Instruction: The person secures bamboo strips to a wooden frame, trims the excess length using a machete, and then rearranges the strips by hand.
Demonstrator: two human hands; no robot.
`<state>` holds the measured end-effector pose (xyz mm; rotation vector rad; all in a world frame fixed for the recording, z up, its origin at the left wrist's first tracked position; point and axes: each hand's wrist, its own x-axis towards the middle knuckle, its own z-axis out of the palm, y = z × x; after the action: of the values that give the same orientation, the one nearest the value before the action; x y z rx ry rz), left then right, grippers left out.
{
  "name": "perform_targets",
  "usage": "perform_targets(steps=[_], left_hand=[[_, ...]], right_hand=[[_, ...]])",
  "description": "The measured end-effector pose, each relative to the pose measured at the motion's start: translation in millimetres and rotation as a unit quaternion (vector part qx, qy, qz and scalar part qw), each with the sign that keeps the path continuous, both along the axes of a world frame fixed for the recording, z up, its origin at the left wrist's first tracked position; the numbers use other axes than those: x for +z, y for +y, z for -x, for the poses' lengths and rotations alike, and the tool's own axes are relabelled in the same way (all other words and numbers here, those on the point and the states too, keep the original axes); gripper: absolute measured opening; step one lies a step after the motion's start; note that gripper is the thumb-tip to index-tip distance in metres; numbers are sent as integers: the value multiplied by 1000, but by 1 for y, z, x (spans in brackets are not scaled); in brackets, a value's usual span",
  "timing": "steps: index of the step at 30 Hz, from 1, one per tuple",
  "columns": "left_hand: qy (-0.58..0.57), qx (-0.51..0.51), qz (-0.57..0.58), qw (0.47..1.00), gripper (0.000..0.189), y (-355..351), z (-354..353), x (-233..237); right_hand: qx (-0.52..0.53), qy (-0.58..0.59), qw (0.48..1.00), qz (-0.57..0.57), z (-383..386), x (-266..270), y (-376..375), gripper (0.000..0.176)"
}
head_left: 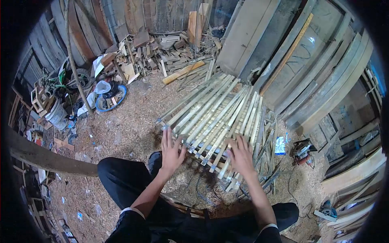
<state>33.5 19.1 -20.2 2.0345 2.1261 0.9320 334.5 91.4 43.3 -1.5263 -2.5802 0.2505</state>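
A broad bundle of long, thin wooden strips lies in front of me, fanned out with its near ends towards my knees. My left hand is at the near left ends of the strips, its fingers stretched out and apart, the tips touching the end pieces. Lying over the right part of the bundle, my right hand has its fingers spread and slightly bent on top of the strips. Neither hand appears to be wrapped around a strip. What supports the bundle is mostly hidden beneath it.
Scrap wood is heaped by the back wall. A blue basin and a white bucket stand at left. Large planks lean at right, near a red power tool. A wooden beam crosses the left side.
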Motion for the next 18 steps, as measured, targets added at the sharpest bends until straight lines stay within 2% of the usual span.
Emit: perform_targets(steps=[2, 4, 6, 12, 18], left_hand=[[-15, 42, -23, 999, 49, -2, 0, 0], [-55, 20, -27, 998, 49, 0, 3, -7], [-127, -19, 8, 992, 49, 2, -4, -6], [-113, -19, 4, 993, 45, 6, -10, -17], [-124, -24, -53, 991, 41, 16, -8, -8]], right_hand=[[-13, 24, 999, -27, -3, -11, 4, 50], [-78, 81, 993, -20, -3, -18, 4, 47], [-73, 63, 994, -54, 0, -32, 0, 48], [-165, 72, 982, -57, 11, -33, -6, 46], [-186, 84, 978, -52, 20, -30, -17, 47]])
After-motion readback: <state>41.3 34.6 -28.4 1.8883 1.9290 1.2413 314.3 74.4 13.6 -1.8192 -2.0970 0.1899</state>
